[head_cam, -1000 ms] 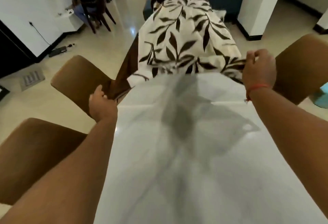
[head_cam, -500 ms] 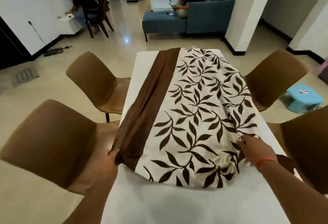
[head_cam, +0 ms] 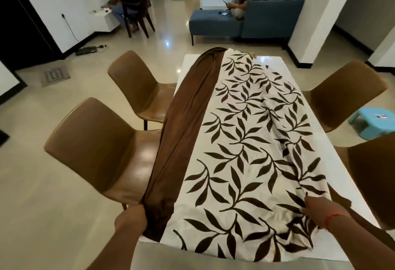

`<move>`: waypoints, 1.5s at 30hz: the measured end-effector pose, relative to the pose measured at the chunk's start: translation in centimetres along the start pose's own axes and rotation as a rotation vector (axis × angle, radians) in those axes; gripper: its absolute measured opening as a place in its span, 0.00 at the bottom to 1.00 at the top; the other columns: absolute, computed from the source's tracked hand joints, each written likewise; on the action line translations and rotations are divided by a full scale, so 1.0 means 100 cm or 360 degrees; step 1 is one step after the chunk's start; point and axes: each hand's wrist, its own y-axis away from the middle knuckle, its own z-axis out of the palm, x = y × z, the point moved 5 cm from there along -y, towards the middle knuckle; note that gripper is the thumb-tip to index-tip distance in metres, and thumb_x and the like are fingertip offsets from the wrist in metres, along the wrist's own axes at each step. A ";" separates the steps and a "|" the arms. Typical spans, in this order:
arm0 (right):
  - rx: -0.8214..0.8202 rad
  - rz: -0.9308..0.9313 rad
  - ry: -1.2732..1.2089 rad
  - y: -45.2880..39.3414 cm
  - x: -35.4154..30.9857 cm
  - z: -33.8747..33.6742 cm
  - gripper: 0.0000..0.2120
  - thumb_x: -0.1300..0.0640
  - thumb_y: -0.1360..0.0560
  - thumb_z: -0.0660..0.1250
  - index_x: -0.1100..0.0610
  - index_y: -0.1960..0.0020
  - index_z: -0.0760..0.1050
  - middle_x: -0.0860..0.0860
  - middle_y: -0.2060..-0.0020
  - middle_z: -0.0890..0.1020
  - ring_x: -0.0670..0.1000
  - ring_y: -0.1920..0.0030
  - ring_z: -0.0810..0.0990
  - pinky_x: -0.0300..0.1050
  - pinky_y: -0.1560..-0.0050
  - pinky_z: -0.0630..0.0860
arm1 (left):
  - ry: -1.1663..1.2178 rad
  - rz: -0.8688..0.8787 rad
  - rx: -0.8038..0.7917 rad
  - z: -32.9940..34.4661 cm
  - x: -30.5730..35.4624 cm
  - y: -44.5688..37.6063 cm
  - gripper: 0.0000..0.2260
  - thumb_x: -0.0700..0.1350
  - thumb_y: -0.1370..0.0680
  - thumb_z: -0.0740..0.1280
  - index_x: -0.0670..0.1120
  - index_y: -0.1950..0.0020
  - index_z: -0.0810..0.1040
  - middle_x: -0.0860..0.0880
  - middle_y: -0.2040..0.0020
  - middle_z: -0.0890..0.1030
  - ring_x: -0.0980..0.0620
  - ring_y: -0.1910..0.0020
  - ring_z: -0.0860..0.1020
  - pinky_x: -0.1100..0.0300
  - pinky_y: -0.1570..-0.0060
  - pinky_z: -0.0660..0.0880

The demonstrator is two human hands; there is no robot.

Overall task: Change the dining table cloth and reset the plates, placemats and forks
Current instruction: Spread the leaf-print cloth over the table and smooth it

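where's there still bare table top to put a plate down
Bare white table shows in a strip along the right edge beside the leaf-print cloth, at the far right corner, and in a narrow band along the near edge. The near corners are crowded: left hand and right hand grip cloth there.

My left grip point(head_cam: 132, 219) sits off the counter's point(head_cam: 339, 175) left edge, bunching the brown band of the cloth point(head_cam: 245, 141), with the near left chair point(head_cam: 96, 147) close beside it; only a narrow gap lies between that chair's seat and the counter edge. The far left chair point(head_cam: 136, 85) crowds the same side further up. My right grip point(head_cam: 318, 207) rests on the cloth's near right corner, and the near right chair point(head_cam: 376, 175) stands just beside the counter there. The far right chair point(head_cam: 342, 94) closes in the upper right edge. A bare strip of counter runs along the right, between cloth and chairs. The floor point(head_cam: 42, 184) left of the chairs lies open.
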 end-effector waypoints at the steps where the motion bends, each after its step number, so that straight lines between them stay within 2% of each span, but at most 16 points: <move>1: -0.0002 -0.0014 0.0025 -0.002 -0.003 0.002 0.21 0.42 0.20 0.58 0.51 0.31 0.69 0.52 0.34 0.75 0.52 0.35 0.75 0.43 0.39 0.71 | -0.0066 0.0030 0.0017 -0.012 0.007 0.015 0.17 0.48 0.21 0.63 0.48 0.33 0.70 0.46 0.35 0.73 0.46 0.36 0.74 0.53 0.43 0.76; 4: 0.0133 -0.0058 0.0150 -0.003 -0.015 0.007 0.22 0.40 0.23 0.58 0.47 0.32 0.66 0.51 0.32 0.68 0.55 0.33 0.71 0.53 0.36 0.71 | -0.0235 0.0364 0.0303 -0.026 0.033 0.025 0.22 0.54 0.20 0.61 0.53 0.27 0.66 0.46 0.29 0.66 0.44 0.30 0.66 0.50 0.36 0.72; 6: 0.0231 -0.0147 0.0231 0.002 -0.033 0.009 0.24 0.38 0.23 0.58 0.45 0.30 0.63 0.50 0.30 0.66 0.55 0.31 0.68 0.55 0.37 0.69 | -0.0240 0.0486 0.0102 -0.002 0.047 0.023 0.27 0.59 0.19 0.57 0.56 0.21 0.57 0.46 0.20 0.54 0.41 0.22 0.55 0.44 0.27 0.62; 9: 0.0027 -0.0289 0.0156 0.002 -0.048 0.037 0.32 0.37 0.23 0.57 0.45 0.23 0.55 0.52 0.26 0.63 0.57 0.28 0.67 0.58 0.33 0.70 | -0.0359 0.0549 -0.0248 0.039 0.064 0.036 0.34 0.71 0.22 0.42 0.57 0.19 0.50 0.47 0.18 0.41 0.43 0.21 0.40 0.39 0.24 0.53; 12: -0.0047 -0.0297 0.0156 0.006 -0.047 0.064 0.32 0.41 0.22 0.55 0.48 0.21 0.52 0.56 0.27 0.65 0.58 0.31 0.71 0.57 0.33 0.71 | -0.0343 0.0443 -0.0266 0.056 0.056 0.049 0.35 0.64 0.20 0.55 0.54 0.19 0.44 0.43 0.19 0.41 0.39 0.20 0.43 0.40 0.25 0.55; 19: 0.0071 -0.0360 0.0105 0.006 -0.041 0.059 0.24 0.44 0.19 0.57 0.55 0.28 0.61 0.55 0.44 0.81 0.55 0.44 0.81 0.48 0.45 0.76 | -0.0376 0.0343 -0.0308 0.067 0.032 0.084 0.36 0.61 0.19 0.57 0.51 0.18 0.42 0.42 0.19 0.40 0.39 0.20 0.44 0.44 0.24 0.55; 23: 0.0113 -0.0429 0.0145 0.012 -0.042 0.057 0.19 0.40 0.20 0.55 0.51 0.36 0.67 0.52 0.47 0.81 0.53 0.45 0.81 0.49 0.48 0.77 | -0.0398 0.0232 -0.0297 0.062 0.032 0.100 0.32 0.57 0.19 0.55 0.49 0.18 0.48 0.41 0.18 0.47 0.39 0.20 0.51 0.45 0.24 0.55; 27: 0.0285 -0.0464 0.0193 0.006 -0.041 0.050 0.21 0.41 0.20 0.53 0.49 0.31 0.66 0.49 0.39 0.75 0.53 0.40 0.76 0.50 0.43 0.76 | -0.0456 0.0202 -0.0015 0.031 0.045 0.102 0.21 0.56 0.20 0.54 0.50 0.30 0.70 0.44 0.29 0.71 0.42 0.31 0.70 0.45 0.29 0.63; 29: 0.0236 -0.0440 0.0158 0.002 -0.040 0.059 0.25 0.40 0.21 0.55 0.47 0.26 0.60 0.51 0.31 0.68 0.55 0.33 0.71 0.53 0.38 0.74 | -0.0448 0.0245 0.0084 0.023 0.051 0.096 0.21 0.57 0.19 0.55 0.51 0.28 0.67 0.45 0.28 0.68 0.42 0.29 0.68 0.44 0.29 0.63; 31: 0.0082 -0.0394 0.0081 -0.003 -0.038 0.073 0.31 0.39 0.22 0.57 0.46 0.22 0.53 0.53 0.24 0.59 0.58 0.26 0.62 0.58 0.31 0.69 | -0.0418 0.0341 0.0044 0.027 0.062 0.089 0.26 0.58 0.19 0.56 0.53 0.22 0.58 0.44 0.21 0.58 0.40 0.23 0.58 0.40 0.26 0.58; 33: 0.0026 -0.0388 0.0089 -0.006 -0.037 0.082 0.35 0.39 0.23 0.59 0.47 0.21 0.49 0.55 0.21 0.52 0.61 0.23 0.54 0.61 0.28 0.66 | -0.0354 0.0398 -0.0065 0.035 0.072 0.084 0.30 0.59 0.18 0.56 0.55 0.19 0.50 0.45 0.18 0.48 0.39 0.20 0.49 0.38 0.26 0.54; 35: 0.0025 -0.0362 0.0076 -0.006 -0.038 0.085 0.36 0.40 0.23 0.60 0.47 0.21 0.47 0.57 0.21 0.51 0.62 0.22 0.52 0.63 0.28 0.64 | -0.0257 0.0386 -0.0176 0.045 0.078 0.079 0.31 0.61 0.19 0.57 0.56 0.19 0.49 0.45 0.18 0.47 0.38 0.20 0.48 0.36 0.26 0.55; 38: -0.0007 -0.0313 0.0059 0.000 -0.042 0.089 0.37 0.42 0.22 0.60 0.47 0.20 0.46 0.58 0.21 0.50 0.63 0.22 0.52 0.63 0.28 0.64 | -0.0330 0.0368 -0.0142 0.049 0.080 0.082 0.25 0.61 0.19 0.55 0.55 0.24 0.61 0.43 0.22 0.61 0.38 0.26 0.63 0.39 0.29 0.62; 40: -0.0034 -0.0287 0.0054 0.003 -0.044 0.088 0.36 0.43 0.22 0.59 0.49 0.20 0.46 0.58 0.21 0.51 0.64 0.22 0.53 0.61 0.27 0.63 | -0.0494 0.0441 -0.0024 0.037 0.087 0.078 0.20 0.61 0.19 0.51 0.54 0.34 0.72 0.45 0.35 0.76 0.43 0.38 0.76 0.41 0.33 0.65; 42: -0.0048 -0.0273 -0.0016 0.006 -0.046 0.079 0.34 0.45 0.21 0.59 0.51 0.20 0.49 0.58 0.23 0.59 0.62 0.25 0.61 0.58 0.29 0.67 | -0.0570 0.0518 0.0022 0.020 0.098 0.065 0.21 0.62 0.19 0.50 0.53 0.42 0.77 0.49 0.44 0.81 0.47 0.44 0.79 0.41 0.34 0.63; 45: 0.0094 -0.0238 -0.0196 0.009 -0.037 0.050 0.28 0.48 0.20 0.57 0.51 0.22 0.55 0.56 0.31 0.72 0.58 0.34 0.74 0.54 0.37 0.73 | -0.0631 0.0701 0.0123 0.001 0.131 0.038 0.19 0.61 0.19 0.51 0.54 0.39 0.75 0.50 0.41 0.79 0.47 0.41 0.76 0.43 0.36 0.65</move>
